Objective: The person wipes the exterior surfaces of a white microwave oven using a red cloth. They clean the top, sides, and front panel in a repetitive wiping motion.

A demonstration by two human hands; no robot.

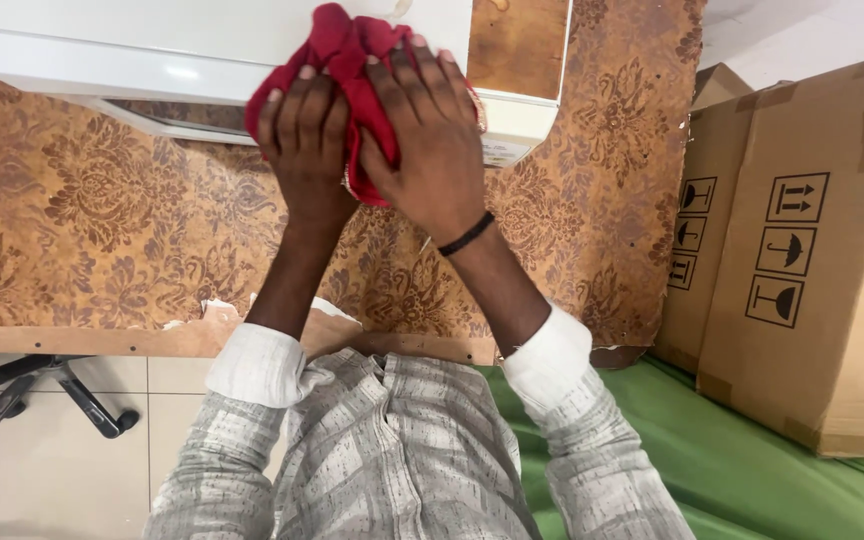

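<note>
A crumpled red cloth (347, 45) is pressed against the lower edge of a white wall-mounted air conditioner (152, 45). My left hand (304, 140) lies flat on the cloth's left side, fingers together and pointing up. My right hand (432, 140) covers the cloth's right side and overlaps the left hand slightly; a black band circles its wrist. Both hands hold the cloth against the unit. Grey striped sleeves with white cuffs cover my forearms.
Brown patterned wallpaper (82, 210) covers the wall around the unit. Tall cardboard boxes (802, 250) stand at the right on a green surface (752, 470). A black chair base (42, 385) rests on pale floor tiles at lower left.
</note>
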